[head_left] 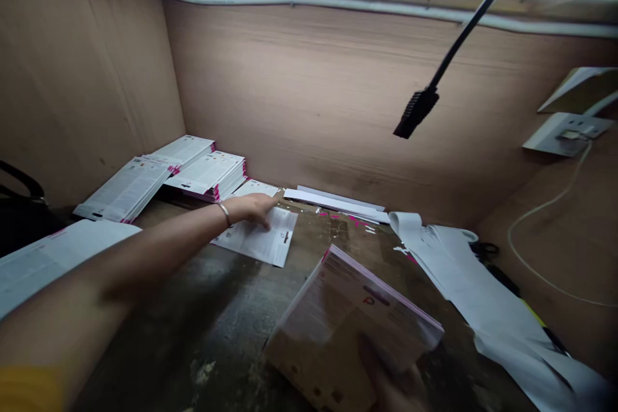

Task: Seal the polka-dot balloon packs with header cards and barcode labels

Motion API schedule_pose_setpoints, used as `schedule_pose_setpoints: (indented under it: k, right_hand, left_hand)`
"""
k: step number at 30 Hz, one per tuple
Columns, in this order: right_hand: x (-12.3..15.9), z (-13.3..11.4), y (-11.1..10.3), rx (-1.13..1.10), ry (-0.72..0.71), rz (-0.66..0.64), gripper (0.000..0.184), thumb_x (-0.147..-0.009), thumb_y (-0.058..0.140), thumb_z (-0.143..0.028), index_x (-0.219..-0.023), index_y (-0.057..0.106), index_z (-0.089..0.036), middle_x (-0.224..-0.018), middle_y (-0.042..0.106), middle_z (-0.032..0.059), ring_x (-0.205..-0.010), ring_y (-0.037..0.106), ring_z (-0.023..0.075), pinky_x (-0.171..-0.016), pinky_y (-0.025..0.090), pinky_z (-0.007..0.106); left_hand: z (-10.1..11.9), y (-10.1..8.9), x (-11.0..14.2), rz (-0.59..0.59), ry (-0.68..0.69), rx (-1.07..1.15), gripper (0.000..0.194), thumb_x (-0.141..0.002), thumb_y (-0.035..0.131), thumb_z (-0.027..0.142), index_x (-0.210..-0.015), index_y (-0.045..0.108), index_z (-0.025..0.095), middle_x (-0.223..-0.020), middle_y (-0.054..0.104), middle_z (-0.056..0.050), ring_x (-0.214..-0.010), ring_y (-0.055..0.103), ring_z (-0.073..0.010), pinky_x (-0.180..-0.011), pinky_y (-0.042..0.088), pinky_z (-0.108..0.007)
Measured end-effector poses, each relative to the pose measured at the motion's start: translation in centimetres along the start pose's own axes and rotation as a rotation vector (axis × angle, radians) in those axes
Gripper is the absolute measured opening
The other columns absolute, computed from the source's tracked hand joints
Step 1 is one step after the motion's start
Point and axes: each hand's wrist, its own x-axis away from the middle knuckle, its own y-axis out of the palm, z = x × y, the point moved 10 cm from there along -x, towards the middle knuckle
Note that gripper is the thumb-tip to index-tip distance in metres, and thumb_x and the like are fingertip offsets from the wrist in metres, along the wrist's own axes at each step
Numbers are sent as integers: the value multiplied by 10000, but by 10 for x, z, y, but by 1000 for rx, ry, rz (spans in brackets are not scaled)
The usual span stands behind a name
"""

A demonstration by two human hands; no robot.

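My left hand (255,207), with a bangle at the wrist, reaches to the back of the table. Its thumb and fingers are spread over a white printed hang-hole card (265,241) lying flat. Just behind it lies another printed card (257,188), partly covered by the hand. At the lower right, my right hand (386,376) grips a stack of hang-hole cards (333,309) with pink edges, thumb on top. The stack is tilted, and the fingers beneath it are hidden.
Piles of printed cards (207,170) stand in the back left corner, and more cards (53,248) lie nearer left. White paper strips (338,201) line the back wall. A long curled paper (483,290) covers the right side. A black cable plug (418,112) hangs above the table.
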Motion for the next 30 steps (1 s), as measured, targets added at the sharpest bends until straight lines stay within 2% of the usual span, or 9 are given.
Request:
schedule_pose_setpoints:
  k: [3, 5, 8, 11, 17, 21, 24, 26, 30]
  right_hand:
    - [2, -12, 7, -38, -32, -33, 500, -606, 759, -534, -951, 664, -184, -959, 718, 80, -966, 632, 348, -771, 551, 415]
    - [8, -23, 13, 0, -44, -47, 475, -642, 730, -537, -959, 660, -190, -945, 719, 76, -918, 648, 332, -737, 553, 402]
    - [22, -50, 32, 106, -164, -139, 388, -685, 698, -516, -903, 678, -196, -877, 725, 67, -847, 661, 307, -687, 548, 357]
    - [42, -77, 65, 150, -324, -389, 318, -755, 641, -475, -874, 689, -184, -841, 722, 60, -789, 663, 273, -668, 537, 319]
    - [57, -82, 68, 229, -364, -330, 320, -732, 690, -421, -926, 642, -170, -821, 702, 69, -738, 649, 243, -640, 524, 297]
    - [52, -81, 41, -74, -372, -161, 531, -669, 756, -398, -1097, 490, -230, -1068, 638, 98, -905, 631, 239, -692, 529, 303]
    - [48, -57, 48, -100, -200, -319, 670, -593, 799, -426, -1152, 502, -204, -1047, 656, 114, -879, 638, 259, -673, 530, 320]
    - [54, -35, 61, 27, -82, -486, 576, -577, 793, -467, -1028, 616, -156, -905, 697, 101, -814, 643, 274, -673, 527, 337]
    - [65, -25, 68, 176, -148, -579, 408, -724, 671, -491, -949, 675, -151, -929, 705, 91, -870, 635, 282, -763, 515, 357]
  left_hand:
    - [36, -26, 57, 151, 108, 113, 304, -831, 496, 348, -1076, 568, 182, -1080, 634, -74, -992, 575, -236, -862, 428, -318]
    - [57, -27, 102, 265, 176, 447, 306, -888, 397, 336, -1095, 553, 173, -1035, 646, -50, -949, 592, -213, -795, 457, -280]
    - [72, 10, 153, 308, 159, 982, 348, -891, 438, 406, -1093, 572, 157, -967, 663, -45, -870, 603, -206, -735, 478, -267]
    - [87, 50, 180, 309, 149, 1237, 451, -920, 345, 494, -1107, 583, 159, -1011, 654, -66, -856, 592, -196, -735, 482, -271]
    - [95, 70, 194, 412, 151, 1429, 488, -775, 607, 532, -1113, 558, 183, -992, 665, -57, -903, 604, -226, -767, 498, -292]
    - [88, 89, 199, 431, 73, 1440, 271, -832, 594, 378, -1021, 598, 184, -969, 677, -40, -891, 617, -208, -764, 499, -283]
    - [93, 94, 205, 435, 131, 1394, 262, -832, 590, 364, -1022, 606, 184, -974, 675, -43, -896, 617, -215, -777, 498, -298]
    - [97, 94, 205, 453, 173, 1348, 282, -812, 615, 355, -1038, 594, 188, -979, 671, -41, -891, 616, -216, -771, 499, -299]
    - [97, 90, 192, 435, 179, 1328, 321, -820, 605, 368, -1084, 544, 195, -981, 661, -41, -896, 612, -213, -757, 504, -299]
